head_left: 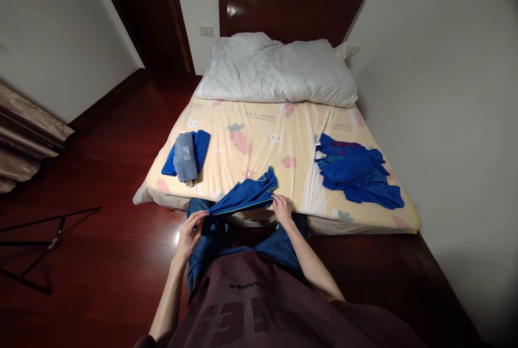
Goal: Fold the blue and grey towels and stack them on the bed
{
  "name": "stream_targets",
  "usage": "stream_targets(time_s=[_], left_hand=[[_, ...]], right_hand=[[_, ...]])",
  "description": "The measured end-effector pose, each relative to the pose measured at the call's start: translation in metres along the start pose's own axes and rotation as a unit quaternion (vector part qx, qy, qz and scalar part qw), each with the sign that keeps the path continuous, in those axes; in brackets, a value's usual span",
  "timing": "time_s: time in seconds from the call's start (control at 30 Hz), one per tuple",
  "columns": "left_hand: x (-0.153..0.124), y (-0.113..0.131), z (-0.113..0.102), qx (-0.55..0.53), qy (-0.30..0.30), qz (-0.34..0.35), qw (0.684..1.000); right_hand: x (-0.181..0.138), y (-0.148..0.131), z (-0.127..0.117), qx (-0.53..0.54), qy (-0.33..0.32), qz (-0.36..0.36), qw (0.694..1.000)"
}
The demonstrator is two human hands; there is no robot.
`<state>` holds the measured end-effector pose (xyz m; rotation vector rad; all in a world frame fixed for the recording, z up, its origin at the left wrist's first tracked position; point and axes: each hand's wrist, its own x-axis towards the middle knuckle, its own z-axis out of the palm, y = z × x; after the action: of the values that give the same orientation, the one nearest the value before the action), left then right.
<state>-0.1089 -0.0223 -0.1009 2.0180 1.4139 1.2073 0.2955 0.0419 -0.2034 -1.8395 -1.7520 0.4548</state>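
Observation:
A blue cloth (246, 192) with a thin green edge is stretched between my hands at the front edge of the bed. My left hand (191, 232) pinches its left corner. The near right part of the cloth is pinched by my right hand (282, 209), while its far end lies loosely creased on the sheet. To the left sits a folded pile: a grey-blue cloth (185, 156) with white lettering rests on a folded blue cloth (202, 145). On the right lies a loose heap of blue cloths (352, 167), rumpled and overlapping.
The bed has a cream sheet (299, 137) with carrot and rabbit prints. A bunched white quilt (279, 70) lies by the dark wooden headboard (291, 11). A black metal stand (52, 243) is on the floor at left, near a curtain (28, 132). A wall (457, 121) borders the right.

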Motion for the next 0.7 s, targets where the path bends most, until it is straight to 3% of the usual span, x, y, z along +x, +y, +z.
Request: stream_targets(time_s=[0.13, 0.27, 0.5, 0.7], left_hand=[[0.030, -0.014, -0.019, 0.018, -0.068, 0.029, 0.997], [0.084, -0.017, -0.046, 0.049, -0.136, 0.077, 0.987], [0.207, 0.018, -0.072, 0.141, -0.067, 0.115, 0.981], [0.295, 0.026, -0.079, 0.169, -0.088, 0.149, 0.970]], right_hand=[[0.012, 0.013, -0.030, -0.019, 0.068, -0.003, 0.998], [0.041, 0.022, -0.093, -0.009, 0.150, -0.044, 0.988], [0.093, 0.001, -0.234, -0.015, 0.253, -0.070, 0.965], [0.113, -0.029, -0.329, -0.037, 0.285, -0.073, 0.955]])
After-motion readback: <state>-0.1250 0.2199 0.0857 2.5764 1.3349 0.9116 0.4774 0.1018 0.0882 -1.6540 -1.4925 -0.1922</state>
